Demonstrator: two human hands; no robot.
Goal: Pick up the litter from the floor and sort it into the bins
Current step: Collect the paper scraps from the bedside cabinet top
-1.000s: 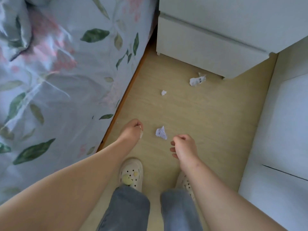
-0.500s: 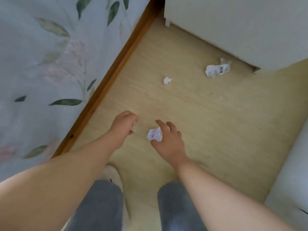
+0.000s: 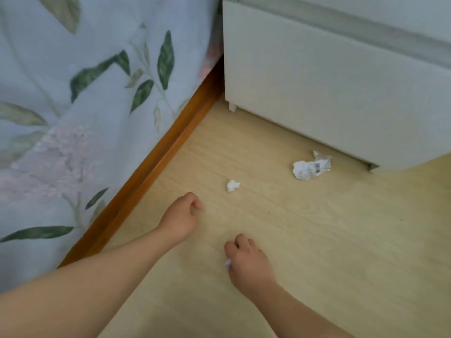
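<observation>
My right hand (image 3: 247, 261) is closed over a crumpled white paper (image 3: 228, 262); only a sliver shows at the thumb side, just above the wooden floor (image 3: 329, 240). My left hand (image 3: 181, 214) is curled into a fist near the bed frame, and the small white scrap seen in it earlier is hidden inside. A small white paper wad (image 3: 233, 185) lies on the floor just beyond my left hand. A larger crumpled paper with a barcode (image 3: 311, 168) lies farther right, against the foot of the cabinet. No bin is in view.
A bed with a floral cover (image 3: 85, 106) and an orange wooden frame rail (image 3: 151, 167) runs along the left. A white cabinet (image 3: 329, 89) on short legs stands at the back right.
My right hand closed on the crumpled paper and lifted it off the floor. The view dropped lower and moved forward, so my legs and shoes are out of view. My left fist stayed closed.
</observation>
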